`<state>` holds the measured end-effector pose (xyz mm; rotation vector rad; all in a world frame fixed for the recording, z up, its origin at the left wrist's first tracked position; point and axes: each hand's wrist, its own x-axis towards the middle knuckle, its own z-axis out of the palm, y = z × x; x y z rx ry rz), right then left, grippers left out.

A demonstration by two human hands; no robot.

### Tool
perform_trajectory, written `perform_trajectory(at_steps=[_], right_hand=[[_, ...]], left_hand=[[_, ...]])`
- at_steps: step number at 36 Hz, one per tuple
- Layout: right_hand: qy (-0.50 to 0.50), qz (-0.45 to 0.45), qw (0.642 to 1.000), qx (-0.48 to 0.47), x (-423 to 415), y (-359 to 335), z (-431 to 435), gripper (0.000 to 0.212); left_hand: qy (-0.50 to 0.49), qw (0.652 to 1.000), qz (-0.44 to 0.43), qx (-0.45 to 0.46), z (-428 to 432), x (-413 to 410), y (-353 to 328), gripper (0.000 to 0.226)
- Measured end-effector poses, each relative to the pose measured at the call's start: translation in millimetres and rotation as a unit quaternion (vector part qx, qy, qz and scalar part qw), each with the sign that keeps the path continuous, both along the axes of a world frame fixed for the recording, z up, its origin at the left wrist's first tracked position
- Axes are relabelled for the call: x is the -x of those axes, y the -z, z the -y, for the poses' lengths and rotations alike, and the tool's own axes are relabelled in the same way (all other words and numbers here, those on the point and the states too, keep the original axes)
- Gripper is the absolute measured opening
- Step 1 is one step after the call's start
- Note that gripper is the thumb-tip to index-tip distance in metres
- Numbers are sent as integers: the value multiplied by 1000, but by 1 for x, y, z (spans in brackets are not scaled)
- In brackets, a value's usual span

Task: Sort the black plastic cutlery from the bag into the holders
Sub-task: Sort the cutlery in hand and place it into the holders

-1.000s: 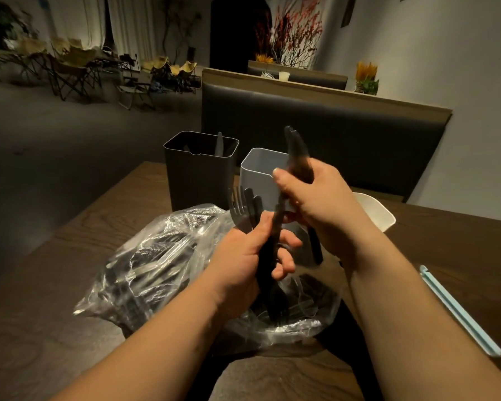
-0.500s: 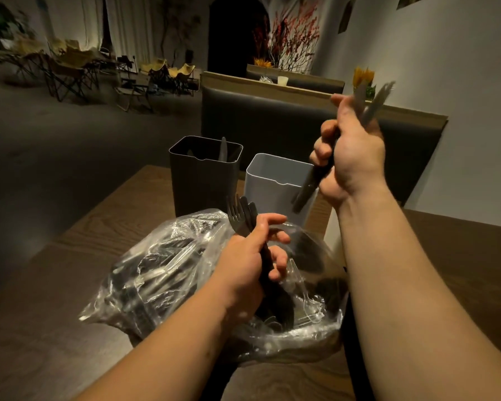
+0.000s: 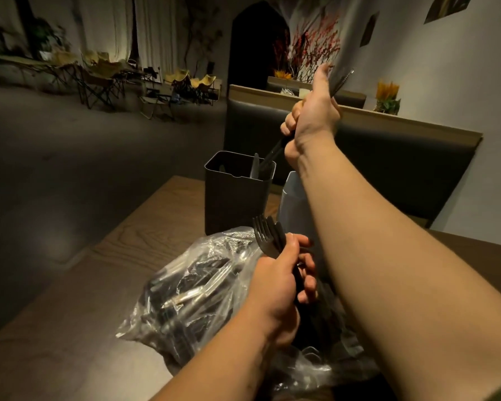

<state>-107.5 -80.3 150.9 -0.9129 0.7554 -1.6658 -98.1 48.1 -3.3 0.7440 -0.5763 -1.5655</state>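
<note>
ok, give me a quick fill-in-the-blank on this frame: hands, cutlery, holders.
1. The left hand grips a bunch of black ____ above the bag.
2. The right hand points its cutlery down into the ____ (dark/light) holder.
3. The bag lies on the wooden ____.
Missing: forks; dark; table.

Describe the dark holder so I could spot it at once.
Start at the wooden table. Beyond the clear plastic bag, two square holders stand side by side. It is the left one, the dark holder, with cutlery standing in it; the pale grey holder beside it is far lighter.
</note>
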Motion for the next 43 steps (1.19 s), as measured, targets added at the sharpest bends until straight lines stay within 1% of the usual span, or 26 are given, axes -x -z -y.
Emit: perform_trajectory(at_steps=[5, 7, 8, 10, 13, 15, 17, 18, 21, 22, 26, 28, 29, 32, 34, 36, 37, 39, 40, 41, 43], right_hand=[[11, -113, 993, -25, -9, 23, 22, 32], [4, -178, 983, -55, -10, 33, 29, 25], [0, -217, 974, -67, -10, 36, 32, 25], [-5, -306, 950, -63, -9, 38, 33, 29], [10, -432, 902, -10, -7, 41, 33, 28], [22, -488, 873, 7, -6, 43, 35, 28], [34, -528, 848, -4, -6, 48, 41, 24], [38, -539, 841, -17, -6, 51, 45, 24], [44, -556, 829, -44, -1, 64, 67, 39], [45, -560, 826, -43, 0, 65, 68, 39], [42, -552, 833, -14, 3, 59, 52, 22], [46, -558, 829, 8, 8, 60, 52, 21], [44, -562, 826, 19, 12, 59, 49, 24], [40, -583, 810, 46, 21, 53, 33, 44], [46, -576, 814, 65, 30, 47, 16, 49], [54, -547, 831, 86, 41, 43, -6, 42], [58, -537, 836, 95, 48, 41, -19, 35], [54, -533, 837, 110, 64, 41, -48, 19], [46, -533, 837, 113, 73, 43, -62, 13], [35, -534, 838, 111, 82, 46, -76, 9], [12, -546, 832, 98, 97, 52, -98, 9]], left_hand=[[-8, 1000, -5, -10, 0, -1, 0, 28], [-5, 1000, -12, -16, 0, -1, 0, 29], [-3, 1000, -14, -17, 0, -1, 0, 30], [0, 1000, -14, -18, 0, -1, -1, 29], [0, 1000, -19, -23, -1, -1, -3, 28], [1, 1000, -20, -24, -2, -1, -3, 28], [1, 1000, -18, -23, -2, -1, -3, 29], [0, 1000, -18, -22, -2, -1, -3, 29], [-2, 1000, -23, -18, -2, -1, -4, 29], [-1, 1000, -26, -17, -2, -1, -4, 29], [6, 999, -35, -6, -1, -2, -3, 28], [15, 999, -38, 1, -2, -2, -3, 29], [22, 999, -38, 6, -2, -2, -3, 29], [39, 999, -30, 24, -4, -3, -4, 27], [48, 998, -17, 37, -5, -3, -5, 20], [62, 997, -16, 44, -5, -4, -4, 10], [70, 996, -23, 43, -5, -4, -3, 10], [87, 995, -31, 43, -4, -5, -2, 18], [95, 994, -28, 49, -4, -6, -1, 19], [101, 993, -24, 57, -5, -6, -1, 18], [106, 992, -24, 65, -6, -4, -2, 19]])
